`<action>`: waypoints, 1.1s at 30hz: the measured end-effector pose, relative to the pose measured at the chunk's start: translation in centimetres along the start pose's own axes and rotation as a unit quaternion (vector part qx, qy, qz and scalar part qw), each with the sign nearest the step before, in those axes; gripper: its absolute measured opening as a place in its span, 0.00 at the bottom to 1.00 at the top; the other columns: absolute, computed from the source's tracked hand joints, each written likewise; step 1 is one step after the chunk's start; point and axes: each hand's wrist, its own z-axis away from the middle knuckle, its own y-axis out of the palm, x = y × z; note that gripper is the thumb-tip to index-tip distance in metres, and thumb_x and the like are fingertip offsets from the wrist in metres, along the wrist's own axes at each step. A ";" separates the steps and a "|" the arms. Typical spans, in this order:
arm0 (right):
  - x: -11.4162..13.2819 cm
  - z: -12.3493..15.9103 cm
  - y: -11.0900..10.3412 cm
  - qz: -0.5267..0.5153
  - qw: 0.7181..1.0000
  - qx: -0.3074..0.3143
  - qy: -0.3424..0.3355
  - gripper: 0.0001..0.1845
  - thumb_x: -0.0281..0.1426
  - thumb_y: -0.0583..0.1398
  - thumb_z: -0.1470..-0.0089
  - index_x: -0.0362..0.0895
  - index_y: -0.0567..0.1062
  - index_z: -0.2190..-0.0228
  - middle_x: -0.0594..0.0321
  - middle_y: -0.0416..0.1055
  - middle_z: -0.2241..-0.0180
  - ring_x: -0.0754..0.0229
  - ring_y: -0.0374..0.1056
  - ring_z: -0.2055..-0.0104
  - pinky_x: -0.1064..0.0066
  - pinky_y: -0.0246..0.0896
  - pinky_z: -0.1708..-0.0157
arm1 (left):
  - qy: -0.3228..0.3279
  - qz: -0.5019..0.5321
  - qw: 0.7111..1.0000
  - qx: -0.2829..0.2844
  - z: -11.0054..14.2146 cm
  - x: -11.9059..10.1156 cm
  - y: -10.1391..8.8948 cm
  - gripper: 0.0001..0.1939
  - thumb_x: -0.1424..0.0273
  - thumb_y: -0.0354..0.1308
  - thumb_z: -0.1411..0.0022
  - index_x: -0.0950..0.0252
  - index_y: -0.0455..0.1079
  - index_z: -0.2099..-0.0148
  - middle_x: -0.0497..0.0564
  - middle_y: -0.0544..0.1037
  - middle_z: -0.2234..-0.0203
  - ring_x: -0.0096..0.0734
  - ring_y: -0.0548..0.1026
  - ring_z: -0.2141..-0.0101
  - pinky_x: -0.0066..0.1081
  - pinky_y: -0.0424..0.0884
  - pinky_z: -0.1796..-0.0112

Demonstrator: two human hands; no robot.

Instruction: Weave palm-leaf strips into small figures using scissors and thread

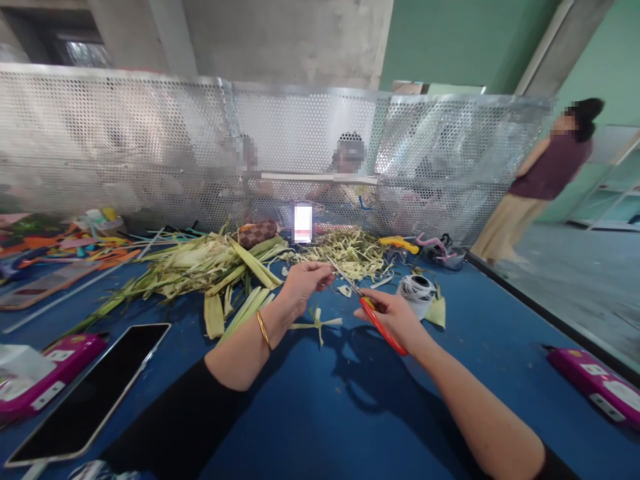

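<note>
My right hand (393, 317) is wrapped round a pair of scissors (383, 328) with red handles, their blades pointing away and to the left. Near the blade tips, my left hand (311, 280) is closed in a pinch; what its fingers hold is too small to make out. A gold bangle circles that wrist. Below the hands, a knotted strip of pale green husk (319, 323) lies on the blue tabletop (320, 413). Husk shreds (355, 250) are heaped just beyond the scissors. To the right of my right hand stands a spool of thread (417, 290) beside a husk scrap (437, 308).
A pile of husks (185, 267) spreads at the left, with a checkered pouch (256, 233) behind it. A phone (95, 393) lies near left; magenta power strips sit at both sides. Perforated metal panels (300, 120) stand at the back. A person (555, 160) is at the right.
</note>
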 end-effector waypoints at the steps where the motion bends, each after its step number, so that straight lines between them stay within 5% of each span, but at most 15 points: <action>1: 0.0 0.0 -0.1 0.001 1.000 0.000 -0.001 0.15 0.40 0.64 0.57 0.47 0.79 0.67 0.68 0.64 0.78 0.62 0.58 0.76 0.71 0.56 0.75 | 0.000 0.002 1.000 0.001 0.0 0.0 0.0 0.05 0.71 0.62 0.48 0.65 0.73 0.74 0.48 0.75 0.80 0.22 0.71 0.77 0.23 0.66 0.73; 16: 0.5 0.2 -0.1 0.180 0.980 -0.075 0.027 0.28 0.49 0.58 0.52 0.42 0.78 0.57 0.61 0.75 0.74 0.55 0.68 0.72 0.68 0.61 0.71 | -0.020 0.033 0.999 0.004 0.1 -0.1 -0.1 0.05 0.71 0.63 0.47 0.67 0.74 0.74 0.48 0.76 0.79 0.21 0.71 0.77 0.26 0.68 0.70; 21: 0.7 0.3 -0.2 0.448 0.890 -0.035 0.070 0.26 0.40 0.59 0.48 0.40 0.71 0.50 0.51 0.78 0.65 0.47 0.73 0.62 0.66 0.60 0.68 | -0.027 0.052 0.998 0.035 0.5 -0.6 -0.2 0.06 0.70 0.63 0.45 0.67 0.75 0.71 0.50 0.78 0.76 0.22 0.73 0.75 0.26 0.69 0.68; 24: 0.7 0.5 0.1 0.510 0.857 0.019 0.075 0.21 0.34 0.58 0.47 0.40 0.70 0.51 0.50 0.78 0.66 0.48 0.74 0.64 0.67 0.58 0.70 | -0.039 0.057 0.996 0.055 1.0 -0.7 0.1 0.05 0.70 0.63 0.46 0.67 0.75 0.71 0.49 0.78 0.75 0.21 0.72 0.76 0.27 0.70 0.68; 29: 0.9 0.9 -0.3 0.505 0.861 0.054 0.030 0.10 0.32 0.58 0.46 0.43 0.76 0.63 0.50 0.75 0.62 0.50 0.73 0.61 0.67 0.60 0.66 | -0.050 0.034 0.995 0.079 2.4 -1.1 1.1 0.05 0.71 0.63 0.45 0.66 0.74 0.73 0.49 0.78 0.76 0.21 0.72 0.77 0.28 0.70 0.67; 31: 1.1 0.9 -0.6 0.439 0.898 0.026 0.006 0.11 0.33 0.57 0.45 0.44 0.77 0.63 0.52 0.75 0.59 0.52 0.73 0.60 0.66 0.62 0.63 | -0.031 0.007 0.996 0.085 3.0 -1.2 1.6 0.05 0.71 0.63 0.46 0.66 0.74 0.73 0.49 0.77 0.78 0.21 0.71 0.77 0.27 0.70 0.68; 33: 1.5 0.8 -0.7 0.259 0.966 -0.022 -0.009 0.13 0.35 0.57 0.44 0.45 0.77 0.60 0.55 0.76 0.59 0.54 0.73 0.60 0.64 0.64 0.60 | 0.003 -0.026 0.996 0.090 3.6 -1.2 2.0 0.04 0.73 0.63 0.47 0.66 0.74 0.73 0.48 0.77 0.79 0.21 0.72 0.78 0.27 0.70 0.69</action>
